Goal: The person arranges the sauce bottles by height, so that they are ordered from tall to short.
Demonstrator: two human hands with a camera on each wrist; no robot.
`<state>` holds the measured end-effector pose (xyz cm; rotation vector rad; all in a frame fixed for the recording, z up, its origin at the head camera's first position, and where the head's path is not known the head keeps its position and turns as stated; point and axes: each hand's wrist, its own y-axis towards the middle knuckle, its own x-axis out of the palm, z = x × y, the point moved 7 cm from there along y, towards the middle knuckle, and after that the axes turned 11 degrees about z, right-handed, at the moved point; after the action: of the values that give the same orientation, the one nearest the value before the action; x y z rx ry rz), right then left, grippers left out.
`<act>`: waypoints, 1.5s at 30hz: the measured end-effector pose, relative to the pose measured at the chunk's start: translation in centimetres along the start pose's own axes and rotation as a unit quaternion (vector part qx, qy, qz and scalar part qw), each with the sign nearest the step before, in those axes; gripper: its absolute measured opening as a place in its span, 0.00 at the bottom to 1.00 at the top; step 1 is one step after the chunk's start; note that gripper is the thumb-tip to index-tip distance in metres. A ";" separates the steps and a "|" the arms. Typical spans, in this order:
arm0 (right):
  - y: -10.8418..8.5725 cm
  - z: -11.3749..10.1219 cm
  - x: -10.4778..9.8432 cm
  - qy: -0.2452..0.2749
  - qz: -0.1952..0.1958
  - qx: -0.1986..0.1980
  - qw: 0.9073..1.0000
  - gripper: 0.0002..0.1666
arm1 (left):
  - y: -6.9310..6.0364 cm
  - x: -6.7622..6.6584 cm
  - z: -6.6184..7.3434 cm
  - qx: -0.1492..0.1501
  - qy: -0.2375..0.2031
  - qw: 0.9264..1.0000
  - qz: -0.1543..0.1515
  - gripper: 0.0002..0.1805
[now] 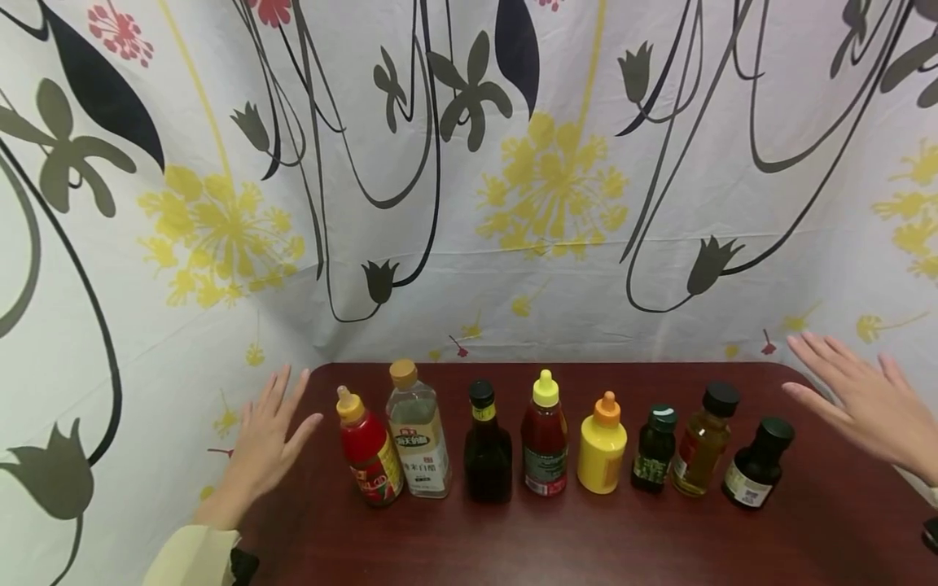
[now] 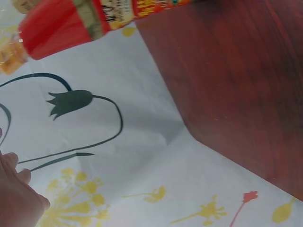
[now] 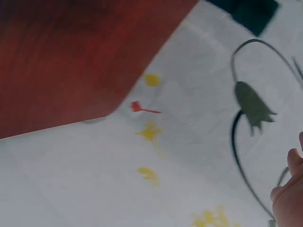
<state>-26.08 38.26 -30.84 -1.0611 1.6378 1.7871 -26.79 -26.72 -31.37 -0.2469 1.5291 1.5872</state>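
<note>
My left hand is held up at the left, fingers straight and spread, touching nothing. Nearest to it stands a red squeeze bottle with a yellow cap. At the right my right hand is raised with straight fingers, apart from a small dark bottle with a white label. Between them, in a row, stand a clear vinegar bottle, a dark bottle, a red sauce bottle with a yellow tip, a yellow squeeze bottle, a small dark green bottle and an amber bottle.
The bottles stand upright on a dark red wooden table with rounded back corners. Behind it and along the sides hangs a white cloth printed with flowers and stems. In the left wrist view, the red bottle lies near the table's edge.
</note>
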 end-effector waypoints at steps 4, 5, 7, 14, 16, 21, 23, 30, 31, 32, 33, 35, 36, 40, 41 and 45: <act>1.5 -2.0 -1.5 0.011 0.025 -0.031 0.999 0.43 | 0.6 -0.7 0.7 0.014 -0.018 1.000 0.019 0.35; 2.0 -2.5 -1.8 0.016 0.030 -0.040 0.999 0.43 | 0.8 -0.8 0.9 0.018 -0.022 0.999 0.025 0.35; 2.8 -3.8 -2.5 0.031 0.040 -0.057 0.997 0.43 | 1.1 -1.0 1.2 0.025 -0.030 0.999 0.038 0.35; 5.3 -8.5 -5.0 0.070 0.117 -0.139 0.981 0.40 | 2.1 -1.5 2.6 0.049 -0.052 0.993 0.093 0.31; 6.0 -9.7 -5.4 0.076 0.139 -0.152 0.975 0.38 | 2.3 -1.4 2.8 0.047 -0.060 0.992 0.104 0.31; 7.5 -12.7 -5.8 0.107 0.176 -0.188 0.960 0.33 | 2.5 -1.1 3.0 0.015 -0.085 0.991 0.098 0.30; 8.2 -13.9 -5.7 0.123 0.175 -0.200 0.956 0.32 | 2.6 -1.0 3.0 -0.001 -0.097 0.991 0.091 0.29; 10.4 -18.0 -4.8 0.193 0.142 -0.218 0.946 0.31 | 3.0 -0.4 2.8 -0.061 -0.131 0.988 0.048 0.24; 10.7 -18.6 -4.7 0.206 0.135 -0.219 0.944 0.31 | 3.0 -0.3 2.7 -0.069 -0.134 0.988 0.043 0.24; 11.1 -19.2 -4.5 0.218 0.130 -0.220 0.942 0.30 | 3.0 -0.3 2.7 -0.075 -0.136 0.987 0.040 0.24; 11.4 -19.8 -4.4 0.230 0.125 -0.221 0.940 0.28 | 3.1 -0.2 2.7 -0.080 -0.137 0.987 0.035 0.23; 12.0 -21.0 -4.1 0.254 0.115 -0.224 0.934 0.26 | 3.2 0.0 2.7 -0.089 -0.145 0.985 0.025 0.23; 12.3 -21.6 -4.0 0.267 0.110 -0.225 0.931 0.25 | 3.2 0.1 2.7 -0.094 -0.152 0.984 0.020 0.23; 13.4 -24.0 -3.3 0.312 0.083 -0.220 0.920 0.22 | 3.4 0.6 2.7 -0.113 -0.177 0.978 0.005 0.23; 13.7 -24.6 -3.1 0.322 0.073 -0.218 0.919 0.21 | 3.5 0.7 2.7 -0.118 -0.180 0.977 0.005 0.23; 14.5 -27.2 -2.3 0.352 0.026 -0.210 0.912 0.19 | 3.5 0.9 2.5 -0.141 -0.182 0.973 0.001 0.23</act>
<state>-30.35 9.76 -19.72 -2.0633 1.6849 1.9714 -28.70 -23.50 -28.99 -0.1023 1.0251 1.7389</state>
